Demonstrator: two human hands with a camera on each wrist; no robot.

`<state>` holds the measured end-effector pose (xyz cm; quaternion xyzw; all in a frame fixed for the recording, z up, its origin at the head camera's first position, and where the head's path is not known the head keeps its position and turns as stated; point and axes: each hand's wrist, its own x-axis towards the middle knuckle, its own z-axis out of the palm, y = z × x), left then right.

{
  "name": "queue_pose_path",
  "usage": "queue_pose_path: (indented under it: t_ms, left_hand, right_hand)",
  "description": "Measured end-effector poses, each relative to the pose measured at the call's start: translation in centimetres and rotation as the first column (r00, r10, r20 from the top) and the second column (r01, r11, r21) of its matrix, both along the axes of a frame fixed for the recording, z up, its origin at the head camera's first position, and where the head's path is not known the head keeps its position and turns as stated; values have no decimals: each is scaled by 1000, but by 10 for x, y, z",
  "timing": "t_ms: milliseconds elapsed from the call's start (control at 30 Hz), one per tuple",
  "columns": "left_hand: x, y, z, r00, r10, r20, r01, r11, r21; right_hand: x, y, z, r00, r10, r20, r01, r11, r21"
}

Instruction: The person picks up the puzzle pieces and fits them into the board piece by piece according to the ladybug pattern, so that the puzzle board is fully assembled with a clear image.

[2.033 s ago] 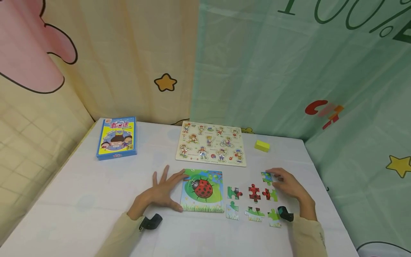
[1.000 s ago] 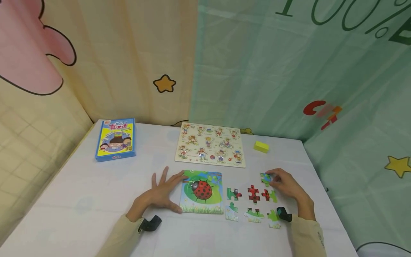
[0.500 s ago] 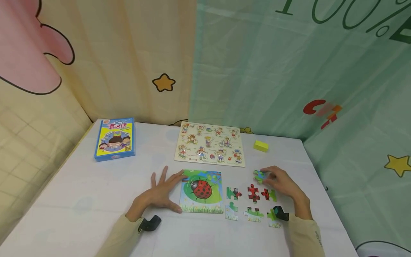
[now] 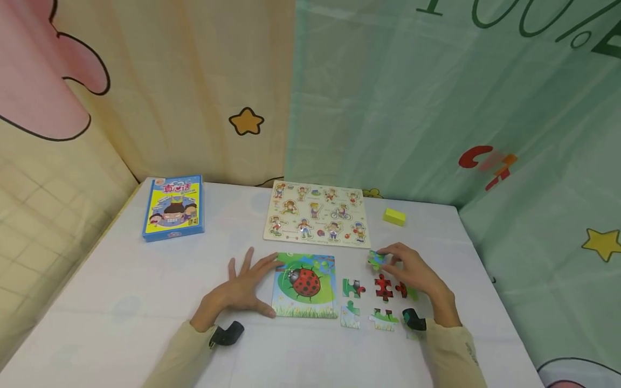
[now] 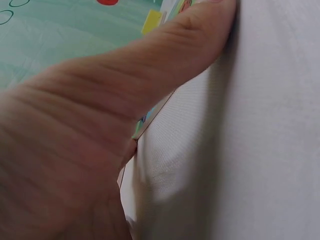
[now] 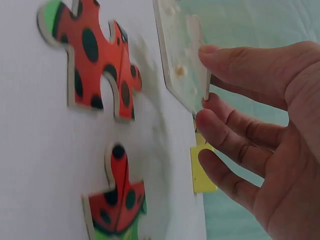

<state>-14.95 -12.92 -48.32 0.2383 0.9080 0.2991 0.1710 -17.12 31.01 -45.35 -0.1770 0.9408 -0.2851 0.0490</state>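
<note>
Apparently, the step in hand is positioning a blue-and-green jigsaw piece [image 4: 375, 260] above the white counter [image 4: 291, 353], beyond the red black-spotted piece [image 4: 383, 288]; the next move likely calls for levelling it. The right grip [image 4: 412, 269] pinches it, parted only by its thickness; the left grip [image 4: 242, 288] is spread wide at the left edge of the square green-and-blue ladybird board [image 4: 306, 285].

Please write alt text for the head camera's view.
A person's right hand pinches a puzzle piece while the left hand touches a square ladybug picture. Loose pieces, a picture board, a yellow block and a box lie on the white table.
</note>
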Motion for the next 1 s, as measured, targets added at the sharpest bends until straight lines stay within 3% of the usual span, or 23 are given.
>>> queue_pose_path:
  t_ms: [267, 1000]
  left_hand:
    - [-1, 1, 1, 1000, 13, -9, -13, 1000, -22]
    - [1, 2, 1, 1000, 24, 0, -24, 999, -28]
  right_hand:
    - [2, -27, 7, 997, 57, -43, -58, 998, -8]
    - [0, -83, 5, 969, 236, -67, -236, 972, 10]
